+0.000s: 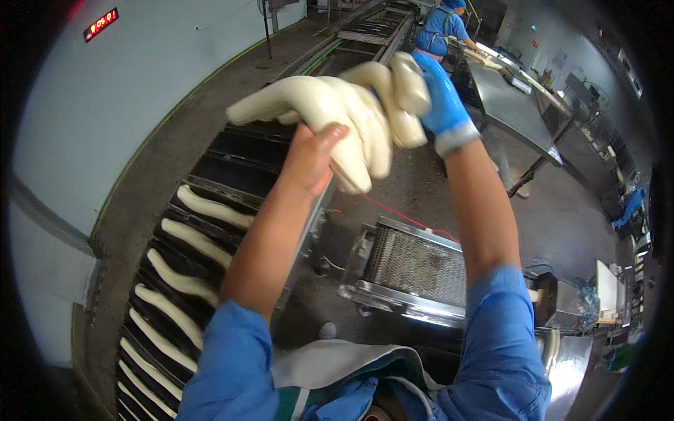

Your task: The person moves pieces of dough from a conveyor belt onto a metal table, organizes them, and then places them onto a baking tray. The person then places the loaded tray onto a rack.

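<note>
Several thick white dough ropes (302,95) hang bent over my left hand (312,158), which is bare and raised in front of me. Its thumb presses on the nearest rope, and the other fingers are hidden beneath the dough. In a blue glove, my right hand (441,95) grips more dough ropes (411,84) just right of the bundle. These droop from the glove, slightly blurred. At the left, below my left forearm, long dough strips (200,242) lie side by side in the black troughs (232,165) of a conveyor.
A short conveyor with a metal mesh belt (414,259) stands at the lower right. Beyond my right hand is a steel table (516,112), where a co-worker in blue (441,31) bends over dough. A red cable (400,214) crosses the wet floor. The wall (140,91) runs along the left.
</note>
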The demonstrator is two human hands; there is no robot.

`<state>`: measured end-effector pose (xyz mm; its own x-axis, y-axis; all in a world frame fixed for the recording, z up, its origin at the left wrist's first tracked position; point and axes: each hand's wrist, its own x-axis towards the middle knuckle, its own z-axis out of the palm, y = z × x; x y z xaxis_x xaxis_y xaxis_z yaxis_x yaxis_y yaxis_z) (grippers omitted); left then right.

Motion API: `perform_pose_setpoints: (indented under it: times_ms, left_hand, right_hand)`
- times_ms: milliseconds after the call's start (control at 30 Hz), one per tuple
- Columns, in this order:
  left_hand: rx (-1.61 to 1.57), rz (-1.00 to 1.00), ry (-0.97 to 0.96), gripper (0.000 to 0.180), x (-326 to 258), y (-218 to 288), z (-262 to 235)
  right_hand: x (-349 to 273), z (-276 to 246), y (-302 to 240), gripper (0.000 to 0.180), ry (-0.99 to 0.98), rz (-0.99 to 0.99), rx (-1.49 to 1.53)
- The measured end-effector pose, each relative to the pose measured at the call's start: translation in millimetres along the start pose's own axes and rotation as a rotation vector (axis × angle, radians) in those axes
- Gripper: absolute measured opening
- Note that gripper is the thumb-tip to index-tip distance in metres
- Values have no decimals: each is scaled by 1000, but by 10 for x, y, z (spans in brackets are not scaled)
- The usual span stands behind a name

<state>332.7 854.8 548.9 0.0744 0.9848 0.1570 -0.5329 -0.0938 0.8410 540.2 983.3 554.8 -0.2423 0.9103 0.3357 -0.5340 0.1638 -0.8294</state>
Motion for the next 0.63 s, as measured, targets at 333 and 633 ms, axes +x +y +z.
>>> perform_pose_setpoints:
  times_ms: [333, 633]
  left_hand:
    - [103, -281, 993, 79, 274, -722, -2955]
    - [1594, -462, 304, 50, 329, -430, -3301]
  right_hand:
    - [768, -116, 1153, 13, 419, 169, 170]
    - [-1546, -1871, 1765, 22, -346, 224, -1504]
